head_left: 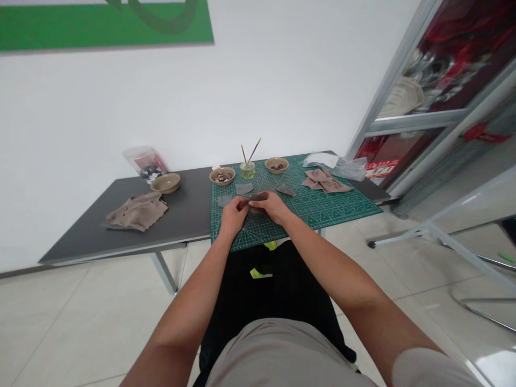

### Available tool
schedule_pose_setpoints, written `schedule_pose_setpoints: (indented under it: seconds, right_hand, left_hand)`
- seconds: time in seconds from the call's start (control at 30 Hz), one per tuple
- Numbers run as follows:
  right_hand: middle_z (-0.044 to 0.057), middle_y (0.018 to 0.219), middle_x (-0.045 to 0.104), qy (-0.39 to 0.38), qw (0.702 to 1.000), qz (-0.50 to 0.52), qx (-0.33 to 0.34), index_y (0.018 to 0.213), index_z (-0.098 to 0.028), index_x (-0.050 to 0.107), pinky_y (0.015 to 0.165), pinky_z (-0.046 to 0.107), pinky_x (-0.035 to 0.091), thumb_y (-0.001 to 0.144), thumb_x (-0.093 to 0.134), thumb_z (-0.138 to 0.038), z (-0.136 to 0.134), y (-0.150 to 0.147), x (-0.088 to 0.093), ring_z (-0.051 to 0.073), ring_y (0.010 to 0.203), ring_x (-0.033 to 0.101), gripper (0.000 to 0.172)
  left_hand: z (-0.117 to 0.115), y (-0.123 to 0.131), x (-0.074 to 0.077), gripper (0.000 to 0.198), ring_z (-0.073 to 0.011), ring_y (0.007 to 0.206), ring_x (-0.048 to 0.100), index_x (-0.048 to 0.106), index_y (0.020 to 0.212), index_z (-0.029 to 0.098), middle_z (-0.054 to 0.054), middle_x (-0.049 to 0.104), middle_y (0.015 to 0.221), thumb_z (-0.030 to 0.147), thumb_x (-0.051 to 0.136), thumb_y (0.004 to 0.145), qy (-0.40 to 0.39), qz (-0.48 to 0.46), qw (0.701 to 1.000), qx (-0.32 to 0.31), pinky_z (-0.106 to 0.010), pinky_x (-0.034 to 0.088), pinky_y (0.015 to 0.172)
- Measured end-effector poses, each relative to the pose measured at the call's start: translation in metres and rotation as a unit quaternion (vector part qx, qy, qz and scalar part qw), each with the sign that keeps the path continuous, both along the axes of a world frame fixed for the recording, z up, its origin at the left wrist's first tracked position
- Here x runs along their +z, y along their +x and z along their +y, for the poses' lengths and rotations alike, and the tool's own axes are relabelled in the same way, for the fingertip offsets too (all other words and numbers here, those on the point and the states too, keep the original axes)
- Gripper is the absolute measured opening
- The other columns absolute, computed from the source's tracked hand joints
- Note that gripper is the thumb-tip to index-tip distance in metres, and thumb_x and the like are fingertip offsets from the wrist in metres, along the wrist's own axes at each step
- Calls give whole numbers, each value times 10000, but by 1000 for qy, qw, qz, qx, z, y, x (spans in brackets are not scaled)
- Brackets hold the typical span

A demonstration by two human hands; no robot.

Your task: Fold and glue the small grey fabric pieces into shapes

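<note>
Over the green cutting mat (pixel 322 209), both hands meet in front of my body. My left hand (pixel 234 216) pinches the near left edge of a small dark grey-brown piece (pixel 258 197). On the other side, the thumb and fingers of my right hand (pixel 276 207) close on the same thin piece. Its material is too small to make out. Just beyond lie a translucent grey sheet (pixel 244 188), a paler one (pixel 224 200) by my left fingers, and a dark flat piece (pixel 286 191) right of my right hand.
Behind stand a glass jar (pixel 248 171) with two thin brushes, a bowl (pixel 222 181) of small pieces and another bowl (pixel 277 170). Brown cloths lie right (pixel 325 181) and left (pixel 139 211). A bowl (pixel 165 183), a clear tub (pixel 143 161) and a plastic bag (pixel 350 167) are also there.
</note>
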State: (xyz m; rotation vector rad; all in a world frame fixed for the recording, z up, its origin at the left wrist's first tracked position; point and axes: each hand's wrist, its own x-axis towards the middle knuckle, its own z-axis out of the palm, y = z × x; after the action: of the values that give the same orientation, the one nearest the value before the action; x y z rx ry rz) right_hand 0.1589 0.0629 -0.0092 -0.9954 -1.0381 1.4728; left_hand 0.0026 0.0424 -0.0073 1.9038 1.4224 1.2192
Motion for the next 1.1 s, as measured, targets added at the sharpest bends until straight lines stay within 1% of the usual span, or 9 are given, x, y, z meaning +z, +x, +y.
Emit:
schedule_pose_setpoints:
  seconds: [0.1, 0.2, 0.33, 0.4, 0.53, 0.73, 0.83, 0.93, 1.1]
  right_hand:
    - [-19, 673, 648, 3, 1000, -6, 17, 750, -159, 612, 600, 264, 467, 488, 893, -299, 0, 0, 1, 119, 601, 589, 409]
    - [-9, 669, 649, 5, 999, -26, 31, 728, -154, 626, 604, 265, 460, 510, 885, -334, -1, 1, 3, 125, 616, 591, 383]
    - [10, 677, 659, 18, 996, -72, 57, 725, -146, 649, 606, 273, 454, 549, 867, -364, -3, 2, 5, 136, 628, 591, 356]
    - [5, 666, 650, 20, 995, -83, 55, 720, -150, 637, 593, 274, 446, 541, 867, -368, -3, 1, 4, 137, 615, 584, 365]
    - [-16, 620, 616, 13, 995, -87, 37, 685, -169, 584, 565, 268, 426, 500, 879, -366, -2, 1, -1, 136, 585, 564, 400]
    - [-18, 601, 599, 5, 995, -84, 44, 661, -174, 557, 561, 266, 411, 505, 864, -382, -3, 3, -1, 130, 566, 547, 402]
    - [-16, 607, 598, 23, 992, -118, 46, 665, -174, 559, 553, 262, 395, 513, 856, -389, -6, 3, 1, 129, 568, 539, 397]
    - [-22, 600, 582, 44, 987, -154, 30, 667, -174, 558, 536, 255, 371, 516, 850, -398, -8, 2, 1, 125, 566, 523, 397]
    - [-21, 624, 588, 39, 994, -98, 35, 680, -179, 539, 558, 257, 397, 538, 830, -444, -6, 3, -3, 126, 581, 534, 419]
  left_hand:
    - [0, -1, -1, 97, -126, 663, 552, 663, 827, 181, 20, 623, 705, 220, 580, 794, -1, 5, 1000, 7, -236, 421, 649]
    - [-1, -1, -1, 96, -127, 641, 539, 666, 793, 180, 28, 597, 658, 214, 576, 788, -10, 14, 1000, 11, -236, 406, 627]
    - [-1, 0, 0, 130, -141, 691, 566, 678, 806, 180, 10, 636, 707, 161, 556, 766, 3, 39, 999, 0, -247, 420, 669]
    - [-2, 0, 1, 122, -150, 718, 575, 666, 772, 179, -1, 646, 730, 144, 551, 750, 12, 59, 998, 0, -255, 425, 689]
    - [-4, 2, 2, 119, -160, 724, 577, 622, 696, 184, -6, 632, 703, 140, 527, 754, 22, 90, 996, 13, -263, 417, 688]
    - [-7, 0, 1, 137, -157, 736, 591, 633, 734, 191, -5, 662, 743, 136, 512, 767, 25, 71, 997, 7, -263, 432, 719]
    - [-7, 1, 0, 129, -156, 708, 570, 606, 690, 190, -7, 636, 708, 127, 512, 752, 27, 91, 995, 7, -258, 417, 685]
    - [-7, 3, 0, 139, -156, 679, 549, 573, 639, 190, -12, 608, 672, 128, 509, 745, 32, 118, 992, 7, -259, 389, 647]
    - [-10, 1, 3, 133, -153, 700, 572, 591, 682, 194, -3, 630, 691, 124, 494, 740, 27, 82, 996, 4, -258, 397, 678]
